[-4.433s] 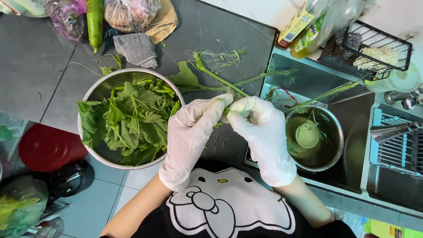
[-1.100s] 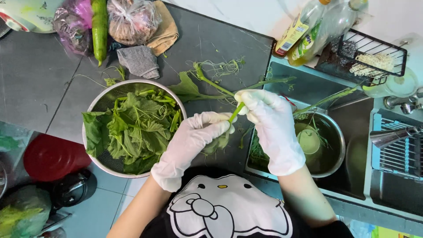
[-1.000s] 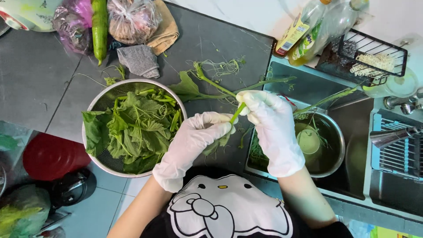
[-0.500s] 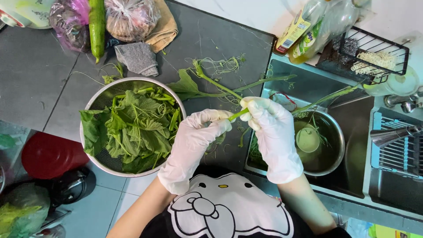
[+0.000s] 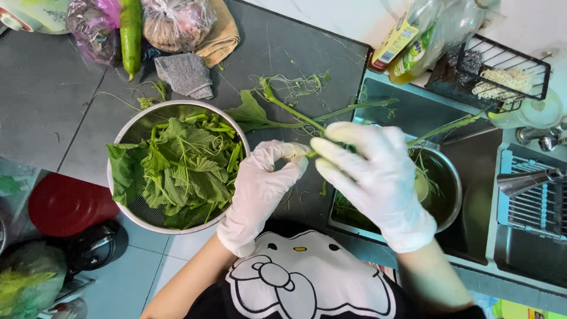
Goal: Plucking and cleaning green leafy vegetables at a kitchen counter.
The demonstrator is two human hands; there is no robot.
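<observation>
The fingers [image 5: 295,152] of the gloved left hand [image 5: 260,189] are pinched together on the cut end of a green vegetable stem [image 5: 322,125], and the fingers [image 5: 331,155] of the gloved right hand [image 5: 372,177] are curled and closed around the same stem just beside them, so both hands are clamped on it with only a short stretch between the grips. The stem lies just to the right of the metal colander [image 5: 233,139], above the dark table [image 5: 307,53]; its leafy end [image 5: 251,112] rests on the table near the colander's upper right rim, and a long thin shoot [image 5: 449,127] runs away from the colander over the steel pot [image 5: 452,177] in the sink [image 5: 407,109].

The step appears to be stripping or snapping the stem. To do it well, the person would likely keep the two grips close, so the break comes where it is wanted, and pull the fibrous skin along the stem's length rather than across it. Thin gloves dull the feel, so a firm fingertip pinch should help. The colander, already full of picked green leaves [image 5: 177,171], sits close on the left for the good parts; the pot, on the far side of the hands from the colander, seems to hold scraps, though its contents are partly hidden.
</observation>
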